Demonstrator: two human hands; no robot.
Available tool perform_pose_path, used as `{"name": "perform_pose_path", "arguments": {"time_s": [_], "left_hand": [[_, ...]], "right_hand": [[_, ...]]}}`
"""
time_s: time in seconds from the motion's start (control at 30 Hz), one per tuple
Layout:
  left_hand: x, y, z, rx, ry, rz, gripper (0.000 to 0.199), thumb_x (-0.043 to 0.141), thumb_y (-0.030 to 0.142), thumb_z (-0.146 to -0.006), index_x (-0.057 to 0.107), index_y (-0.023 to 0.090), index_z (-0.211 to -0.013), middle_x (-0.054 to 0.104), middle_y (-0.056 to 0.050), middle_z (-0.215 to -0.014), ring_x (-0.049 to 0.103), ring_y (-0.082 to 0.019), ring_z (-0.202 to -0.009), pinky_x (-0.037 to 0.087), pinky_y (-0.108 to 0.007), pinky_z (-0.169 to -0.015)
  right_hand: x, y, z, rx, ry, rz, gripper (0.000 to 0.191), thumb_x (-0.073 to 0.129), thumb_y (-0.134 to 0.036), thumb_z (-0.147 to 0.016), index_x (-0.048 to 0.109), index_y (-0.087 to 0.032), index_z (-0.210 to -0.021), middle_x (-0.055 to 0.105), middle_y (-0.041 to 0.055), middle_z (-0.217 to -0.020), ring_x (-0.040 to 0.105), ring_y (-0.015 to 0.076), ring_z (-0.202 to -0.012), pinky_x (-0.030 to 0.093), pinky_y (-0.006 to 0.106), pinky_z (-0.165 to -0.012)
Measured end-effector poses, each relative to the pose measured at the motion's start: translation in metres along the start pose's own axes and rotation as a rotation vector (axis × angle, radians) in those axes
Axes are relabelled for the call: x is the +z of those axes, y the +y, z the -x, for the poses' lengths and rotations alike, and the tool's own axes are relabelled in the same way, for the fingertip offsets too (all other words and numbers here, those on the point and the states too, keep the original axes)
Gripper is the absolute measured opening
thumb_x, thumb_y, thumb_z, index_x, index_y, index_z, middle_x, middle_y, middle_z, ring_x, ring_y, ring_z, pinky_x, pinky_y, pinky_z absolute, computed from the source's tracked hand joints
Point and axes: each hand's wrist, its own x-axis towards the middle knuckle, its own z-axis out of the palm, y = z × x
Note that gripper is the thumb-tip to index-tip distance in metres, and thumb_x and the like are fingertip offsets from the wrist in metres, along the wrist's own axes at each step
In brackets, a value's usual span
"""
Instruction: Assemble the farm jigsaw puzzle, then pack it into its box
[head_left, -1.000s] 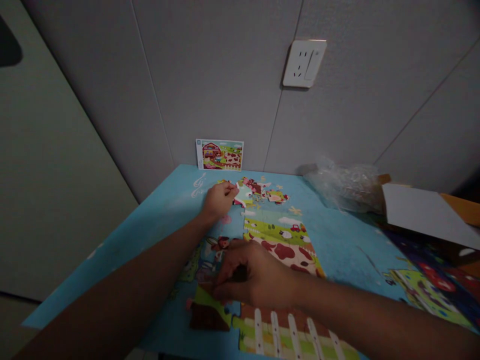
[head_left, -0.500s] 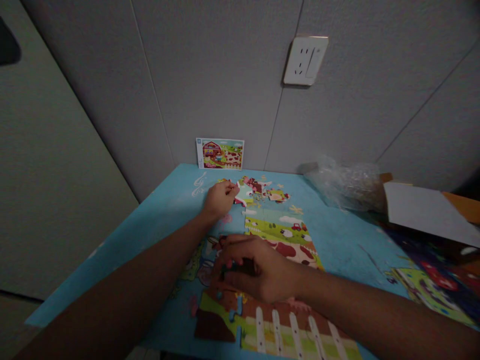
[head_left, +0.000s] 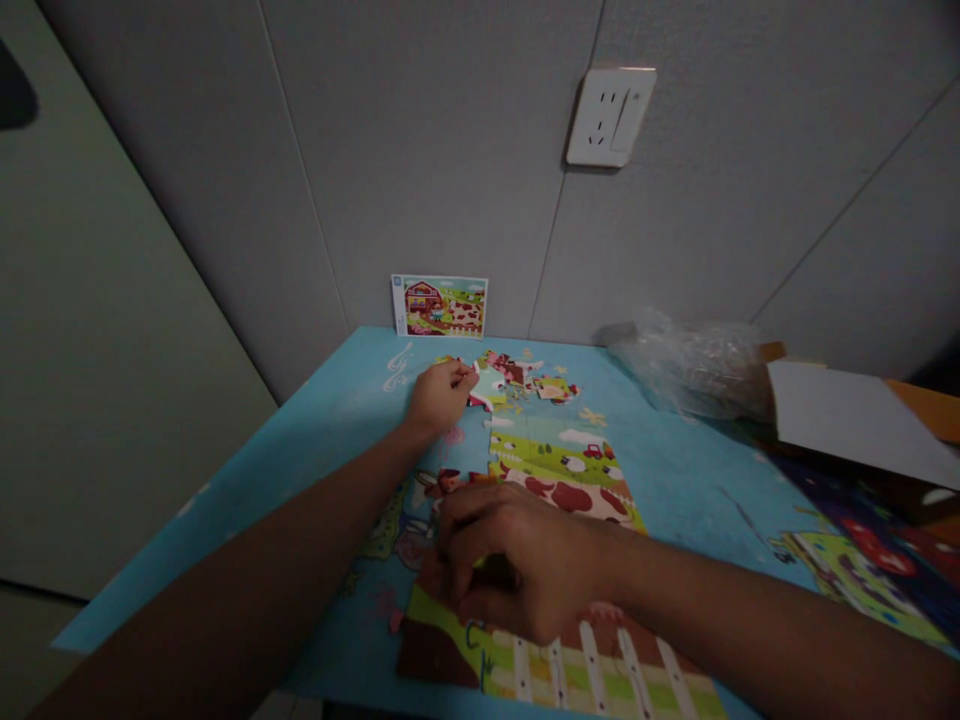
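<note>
A partly joined farm jigsaw lies on the blue table, with a cow, green fields and a white fence at its near edge. My right hand presses down on the jigsaw's near left part, fingers curled over the pieces. Whether it grips one is hidden. My left hand reaches to the far side and pinches a loose piece at the edge of a small pile of loose pieces.
A reference picture card leans on the grey wall behind the table. A crumpled clear plastic bag and an open cardboard box sit at the right. A wall socket is above.
My right hand has slid toward me over the jigsaw's near left part, and the joined fence section shifted slightly. My left hand has stayed at the loose pieces.
</note>
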Motion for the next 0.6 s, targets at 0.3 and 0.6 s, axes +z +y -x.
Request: {"name": "perform_pose_path", "arguments": {"time_s": [0.3, 0.6], "left_hand": [[-0.0020, 0.0048, 0.0015, -0.008, 0.000, -0.012, 0.011, 0.058, 0.023, -0.081, 0.066, 0.017, -0.077, 0.073, -0.005, -0.078, 0.068, -0.018, -0.075, 0.050, -0.024, -0.068], [-0.0005, 0.0019, 0.0002, -0.020, -0.007, -0.003, 0.011, 0.058, 0.023, -0.080, 0.066, 0.016, -0.079, 0.073, -0.006, -0.079, 0.068, -0.018, -0.074, 0.050, -0.025, -0.069]], "right_hand": [[-0.0043, -0.0029, -0.0008, -0.016, -0.084, -0.013, 0.008, 0.060, -0.012, -0.069, 0.063, -0.018, -0.065, 0.060, 0.0017, -0.079, 0.055, 0.0131, -0.076, 0.045, 0.026, -0.070], [-0.0069, -0.0086, 0.0027, 0.165, 0.541, 0.094, 0.022, 0.054, -0.015, -0.077, 0.043, -0.020, -0.059, 0.035, -0.0068, -0.050, 0.033, 0.0076, -0.045, 0.028, 0.023, -0.047]]}}
